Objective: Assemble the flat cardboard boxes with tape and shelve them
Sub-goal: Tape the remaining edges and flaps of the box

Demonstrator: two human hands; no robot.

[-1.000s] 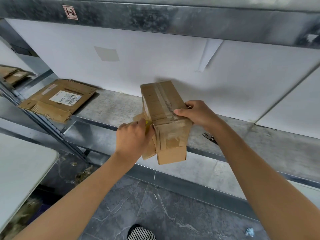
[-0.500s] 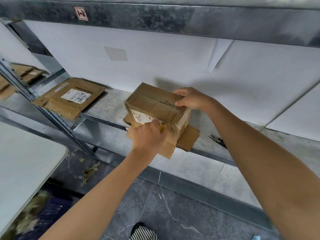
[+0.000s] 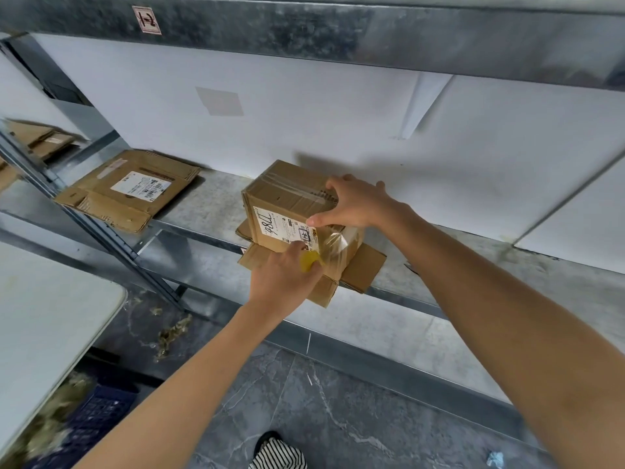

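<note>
Currently the left hand (image 3: pixel 282 280) is curled shut around a yellow tape roll (image 3: pixel 309 261), clear tape (image 3: pixel 334 247) stretched from it onto the labelled front of the cardboard box (image 3: pixel 287 204); the right hand (image 3: pixel 355 203) lies half-open on the box top, fingers (image 3: pixel 340 184) spread flat, thumb at the front edge. Box sits on loose cardboard flaps (image 3: pixel 363 269) at the front of the metal shelf (image 3: pixel 209 201), a flattened box (image 3: pixel 130 189) well apart to its left. Judgement: press down firmly with the right hand while the left keeps the tape taut and square across the seam, so it lands without wrinkles.
</note>
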